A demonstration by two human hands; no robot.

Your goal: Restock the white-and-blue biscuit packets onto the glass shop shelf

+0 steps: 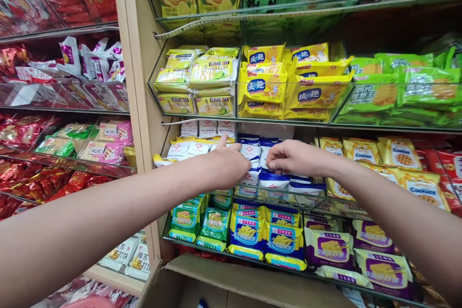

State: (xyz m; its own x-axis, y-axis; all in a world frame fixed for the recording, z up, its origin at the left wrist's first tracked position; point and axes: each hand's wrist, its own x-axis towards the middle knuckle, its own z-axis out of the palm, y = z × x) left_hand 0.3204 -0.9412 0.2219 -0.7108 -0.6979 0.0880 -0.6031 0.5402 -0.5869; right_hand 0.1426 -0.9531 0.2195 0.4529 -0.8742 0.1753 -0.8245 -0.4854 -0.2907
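My left hand (pixel 229 166) reaches over the divider of a glass-fronted shelf bin, one finger stretched up and the others spread towards the right. Below and behind it are white packets with yellow edges (pixel 197 149). My right hand (pixel 292 156) is just to the right, its fingers curled together with the fingertips close to the blue-and-white packets (pixel 273 180). Whether a packet edge is between those fingertips is hidden. These packets lie in stacked rows behind the glass, partly covered by both hands.
Above are yellow cracker packs (pixel 262 89) and lemon biscuit packs (pixel 212 72). Cookie packs (pixel 361 151) stand to the right. Below lie blue-and-yellow packs (pixel 247 231). An open cardboard box (pixel 245 279) is at the bottom. A wooden upright (pixel 139 106) divides the shelves.
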